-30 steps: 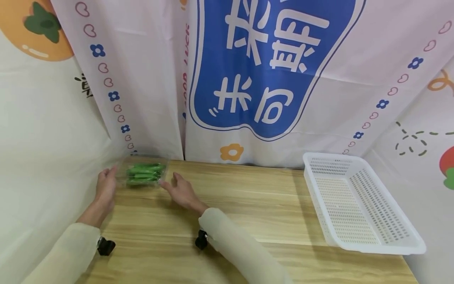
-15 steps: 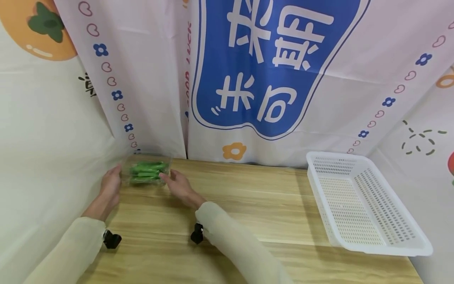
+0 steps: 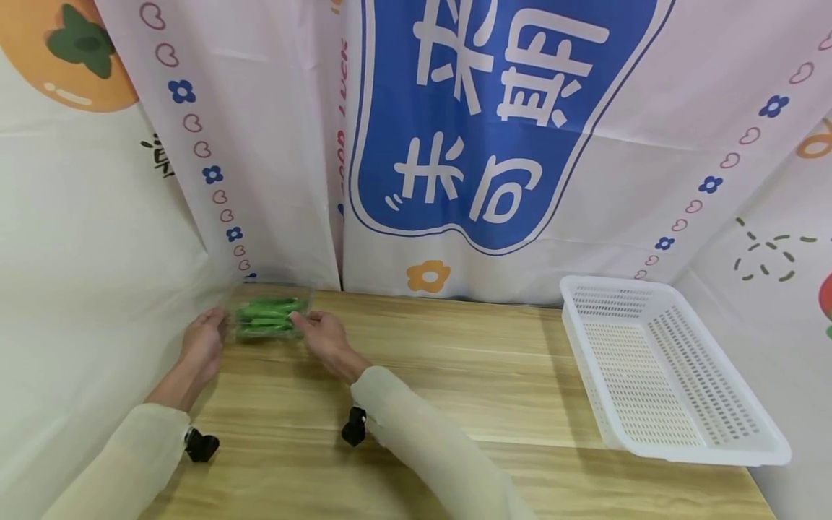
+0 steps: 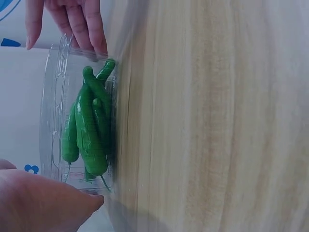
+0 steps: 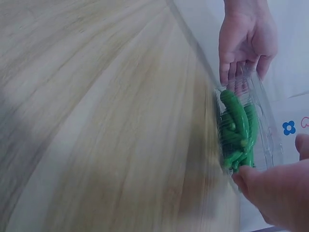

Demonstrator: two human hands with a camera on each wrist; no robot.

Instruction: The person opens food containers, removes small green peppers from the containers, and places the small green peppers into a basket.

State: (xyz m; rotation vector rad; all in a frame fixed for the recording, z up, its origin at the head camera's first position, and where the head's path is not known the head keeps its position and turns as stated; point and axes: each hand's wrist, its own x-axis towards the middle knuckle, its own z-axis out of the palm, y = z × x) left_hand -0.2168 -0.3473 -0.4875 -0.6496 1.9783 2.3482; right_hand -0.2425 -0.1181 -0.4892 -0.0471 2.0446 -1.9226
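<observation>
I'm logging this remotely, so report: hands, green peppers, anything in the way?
Left hand, right hand holding opposite ends of clear container. Green peppers lying inside. Touching table or not: unclear. White basket apart at right, not in the way.

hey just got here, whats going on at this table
A person holds a clear plastic container of long green peppers, the left hand at one end and the right hand at the other. It is at the far left of the wooden table, near the printed cloth backdrop; I can't tell whether it is lifted. A white perforated plastic basket sits apart at the right.
</observation>
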